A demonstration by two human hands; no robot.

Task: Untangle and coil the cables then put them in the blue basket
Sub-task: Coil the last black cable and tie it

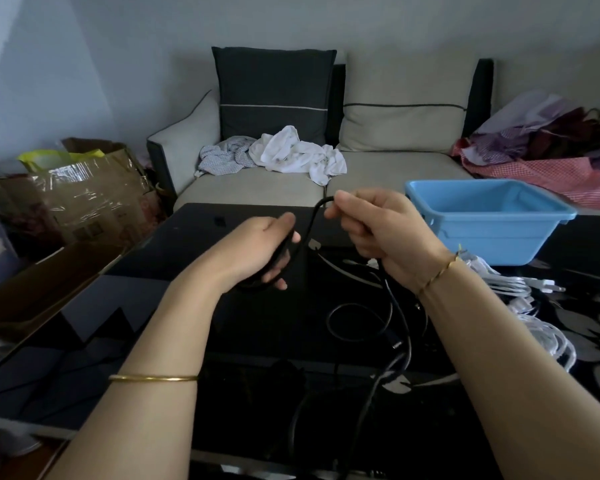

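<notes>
A black cable [400, 317] runs from both hands down onto the dark glossy table [146, 306], where its loose part loops and trails toward the front edge. My left hand [260, 251] grips a bundle of black coils above the table's middle. My right hand [378, 233] pinches a raised loop of the same cable just to the right. A pile of white cables [534, 320] with a plug lies at the table's right side. The blue basket [489, 220] stands at the far right of the table and looks to hold nothing.
A sofa [395, 168] with a dark cushion and crumpled white cloths [291, 154] stands behind the table. Cardboard boxes [94, 195] and bags crowd the left side. Heaped clothes [551, 154] lie on the sofa's right end.
</notes>
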